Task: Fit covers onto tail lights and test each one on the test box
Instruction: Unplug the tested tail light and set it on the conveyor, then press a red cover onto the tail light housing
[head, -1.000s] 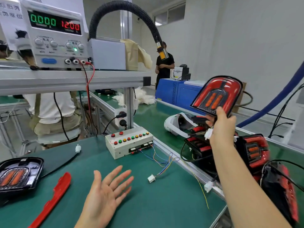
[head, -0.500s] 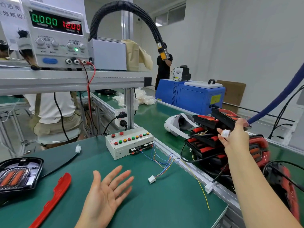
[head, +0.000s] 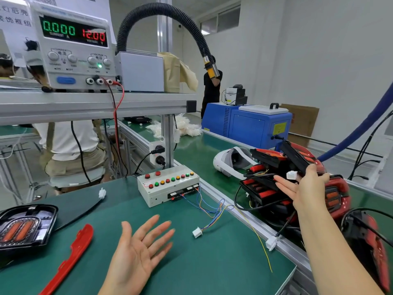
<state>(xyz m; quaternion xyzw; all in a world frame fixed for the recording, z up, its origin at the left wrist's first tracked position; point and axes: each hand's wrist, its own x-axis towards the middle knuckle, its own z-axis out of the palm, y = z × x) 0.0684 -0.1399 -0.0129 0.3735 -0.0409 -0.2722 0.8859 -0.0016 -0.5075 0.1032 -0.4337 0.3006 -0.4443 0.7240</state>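
Observation:
My left hand (head: 140, 245) hovers palm up with spread fingers over the green mat, holding nothing. My right hand (head: 306, 188) reaches to the pile of red and black tail lights (head: 268, 188) on the conveyor, fingers straight. Its thumb touches the topmost tail light (head: 294, 156), which lies tilted on the pile, with a white plug (head: 291, 174) beside the thumb. The grey test box (head: 168, 188) with coloured buttons stands mid-table; its wired white connector (head: 197, 232) lies loose on the mat. Another tail light (head: 23, 228) rests at the left edge, next to a red cover strip (head: 70, 256).
A power supply (head: 72, 50) reading 12.00 sits on the shelf above. A white headset (head: 231, 162) and a blue machine (head: 251, 124) stand on the conveyor. The aluminium rail (head: 244, 216) separates mat and conveyor. More tail lights (head: 374, 248) lie at the right. People are behind the bench.
My right hand lowered the tail light from held-up height onto the pile and straightened its fingers. My left hand stayed in place, palm up.

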